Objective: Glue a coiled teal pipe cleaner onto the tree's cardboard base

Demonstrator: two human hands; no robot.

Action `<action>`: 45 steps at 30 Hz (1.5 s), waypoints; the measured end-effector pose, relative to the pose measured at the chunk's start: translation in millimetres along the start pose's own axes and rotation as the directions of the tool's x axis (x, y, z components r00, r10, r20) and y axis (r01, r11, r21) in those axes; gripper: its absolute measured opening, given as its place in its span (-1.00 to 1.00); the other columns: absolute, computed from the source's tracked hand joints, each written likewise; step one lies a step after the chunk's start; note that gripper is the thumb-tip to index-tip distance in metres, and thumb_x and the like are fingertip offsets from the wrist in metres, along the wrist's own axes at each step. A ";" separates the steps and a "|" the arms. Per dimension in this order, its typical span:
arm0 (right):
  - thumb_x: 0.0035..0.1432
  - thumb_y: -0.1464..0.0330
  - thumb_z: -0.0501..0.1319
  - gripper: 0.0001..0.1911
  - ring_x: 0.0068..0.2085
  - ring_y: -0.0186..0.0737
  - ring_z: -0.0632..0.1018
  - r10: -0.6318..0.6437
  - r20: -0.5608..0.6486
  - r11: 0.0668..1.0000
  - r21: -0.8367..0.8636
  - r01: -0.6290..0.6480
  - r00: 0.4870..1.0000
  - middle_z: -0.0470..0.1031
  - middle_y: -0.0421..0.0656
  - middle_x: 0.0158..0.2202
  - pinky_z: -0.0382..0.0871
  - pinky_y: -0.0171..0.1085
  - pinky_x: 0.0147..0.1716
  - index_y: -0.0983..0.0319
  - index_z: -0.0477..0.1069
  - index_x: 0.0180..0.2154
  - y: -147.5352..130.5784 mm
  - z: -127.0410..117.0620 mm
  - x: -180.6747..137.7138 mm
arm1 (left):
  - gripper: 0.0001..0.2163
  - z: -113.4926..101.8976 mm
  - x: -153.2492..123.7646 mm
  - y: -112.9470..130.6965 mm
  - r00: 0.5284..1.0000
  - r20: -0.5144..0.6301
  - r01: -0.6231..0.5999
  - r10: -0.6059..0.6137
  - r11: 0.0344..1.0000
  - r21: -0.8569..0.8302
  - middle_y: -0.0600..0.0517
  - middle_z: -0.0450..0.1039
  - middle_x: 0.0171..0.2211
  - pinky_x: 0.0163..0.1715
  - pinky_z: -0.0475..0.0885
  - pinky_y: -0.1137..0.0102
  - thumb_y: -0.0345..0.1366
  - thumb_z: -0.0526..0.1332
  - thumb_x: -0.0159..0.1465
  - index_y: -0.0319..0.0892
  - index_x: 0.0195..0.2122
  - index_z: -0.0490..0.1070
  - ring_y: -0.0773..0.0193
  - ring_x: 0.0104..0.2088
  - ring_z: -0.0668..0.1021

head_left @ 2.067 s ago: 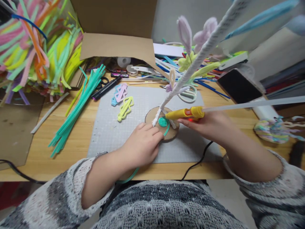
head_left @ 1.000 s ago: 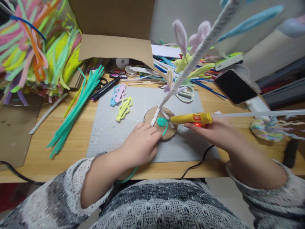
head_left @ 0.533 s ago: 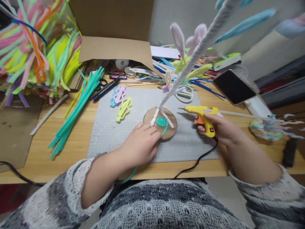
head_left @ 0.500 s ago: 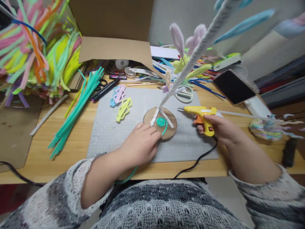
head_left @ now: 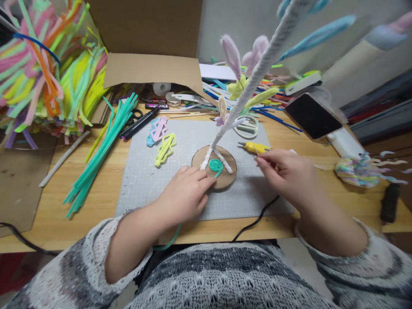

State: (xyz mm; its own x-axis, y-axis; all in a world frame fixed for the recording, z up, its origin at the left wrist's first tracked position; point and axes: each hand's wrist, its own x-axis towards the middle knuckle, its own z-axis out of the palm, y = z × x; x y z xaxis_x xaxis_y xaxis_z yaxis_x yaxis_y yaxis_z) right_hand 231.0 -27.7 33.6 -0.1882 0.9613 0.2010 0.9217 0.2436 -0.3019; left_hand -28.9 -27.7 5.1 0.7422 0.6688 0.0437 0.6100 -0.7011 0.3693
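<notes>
A green pipe cleaner (head_left: 216, 165) lies coiled in a flat spiral on a round cardboard base (head_left: 227, 181), and its tail runs under my left hand (head_left: 186, 193). That hand rests on the base's front-left edge with its fingers closed on the tail. Between the two legs of a white wrapped stem (head_left: 236, 109) sits the coil; pipe-cleaner flowers grow from the stem, which leans up to the right. A yellow glue gun (head_left: 255, 147) lies on the mat, mostly hidden behind my right hand (head_left: 285, 178). My right fingers are pinched together; what is between them is unclear.
A grey cutting mat (head_left: 141, 180) covers the middle of the table. Green pipe cleaners (head_left: 99, 154) and zigzag pieces (head_left: 165, 148) lie to the left. A phone (head_left: 313, 116) stands right, scissors (head_left: 247, 127) behind, and a black cord (head_left: 257, 219) crosses the front.
My right hand has let go of the glue gun's handle and is now pinched in front of the gun, which lies on the mat. My left hand has stayed at the base.
</notes>
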 end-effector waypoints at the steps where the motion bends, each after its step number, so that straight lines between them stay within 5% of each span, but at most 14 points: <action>1: 0.26 0.27 0.07 -0.73 -0.20 -0.07 0.55 -0.109 0.013 0.993 0.038 0.109 0.994 0.57 -0.05 -0.25 0.36 -0.14 -0.21 0.19 0.52 -0.24 -7.7 3.6 0.8 | -0.66 -0.6 0.2 0.2 1.000 0.005 0.005 -0.005 1.000 0.004 -0.04 0.44 -0.25 -0.23 0.27 0.21 -0.46 0.07 0.19 -0.17 -0.02 0.40 0.10 -0.20 0.43; 4: 0.27 0.33 0.07 -0.73 -0.06 -0.06 0.49 -0.287 0.005 0.958 0.029 0.287 0.958 0.54 -0.03 -0.11 0.28 -0.07 -0.05 0.19 0.54 -0.17 -22.4 17.3 3.6 | -0.67 -1.4 0.9 0.6 1.000 0.014 0.013 -0.013 1.000 0.008 -0.04 0.44 -0.26 -0.22 0.27 0.20 -0.45 0.08 0.20 -0.17 -0.01 0.40 0.09 -0.19 0.42; 8: 0.25 0.30 0.11 -0.75 0.01 -0.03 0.43 -0.347 -0.042 0.935 -0.085 0.343 0.937 0.51 -0.10 -0.01 0.10 0.02 0.02 0.11 0.55 -0.16 -26.1 33.1 3.0 | -0.67 -1.5 1.1 1.0 1.000 0.013 0.011 -0.012 1.000 0.006 -0.04 0.44 -0.25 -0.22 0.26 0.22 -0.45 0.08 0.19 -0.18 -0.02 0.39 0.11 -0.20 0.41; 15: 0.22 0.31 0.13 -0.77 -0.01 -0.04 0.41 -0.363 -0.143 0.932 -0.075 0.356 0.921 0.53 -0.17 -0.04 0.02 0.02 0.01 0.07 0.58 -0.22 -21.8 44.4 -0.4 | -0.70 -2.5 0.4 0.9 1.000 0.017 0.015 -0.015 1.000 0.000 -0.03 0.44 -0.25 -0.22 0.25 0.24 -0.45 0.08 0.19 -0.19 -0.06 0.41 0.12 -0.21 0.41; 27: 0.23 0.29 0.12 -0.75 0.02 -0.01 0.37 -0.353 -0.082 0.936 -0.049 0.349 0.932 0.50 -0.16 0.02 0.00 0.05 0.03 0.07 0.58 -0.20 -22.7 47.7 -0.5 | -0.70 -2.7 1.9 -2.4 1.000 0.010 0.028 -0.029 0.999 0.022 -0.03 0.42 -0.30 -0.22 0.21 0.24 -0.43 0.09 0.19 -0.16 -0.06 0.43 0.12 -0.21 0.39; 34: 0.24 0.37 0.12 -0.76 -0.04 -0.12 0.48 -0.453 -0.157 0.889 -0.005 0.458 0.878 0.60 -0.22 -0.10 -0.04 0.05 0.10 0.10 0.52 -0.13 -26.6 44.9 -1.9 | -0.72 -2.1 2.5 -4.1 1.000 0.001 0.027 -0.027 0.998 0.052 -0.01 0.40 -0.30 -0.22 0.20 0.24 -0.42 0.10 0.21 -0.14 -0.07 0.44 0.12 -0.22 0.38; 45: 0.21 0.39 0.15 -0.75 0.03 -0.08 0.48 -0.525 -0.083 0.848 0.034 0.529 0.847 0.60 -0.25 -0.09 -0.13 0.13 0.16 0.10 0.51 -0.11 -22.9 49.4 0.9 | -0.70 -5.5 2.2 -8.4 0.998 -0.016 0.056 -0.055 0.998 0.041 -0.02 0.42 -0.31 -0.22 0.21 0.23 -0.42 0.10 0.24 -0.08 -0.05 0.48 0.11 -0.22 0.39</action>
State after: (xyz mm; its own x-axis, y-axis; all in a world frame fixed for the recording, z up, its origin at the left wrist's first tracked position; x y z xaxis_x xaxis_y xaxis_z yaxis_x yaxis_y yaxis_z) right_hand 193.0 -26.1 -5.3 -0.6152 0.6758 0.4060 0.6705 0.7194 -0.1814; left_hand -33.9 -18.9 7.1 0.7030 0.7102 0.0381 0.6611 -0.6724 0.3329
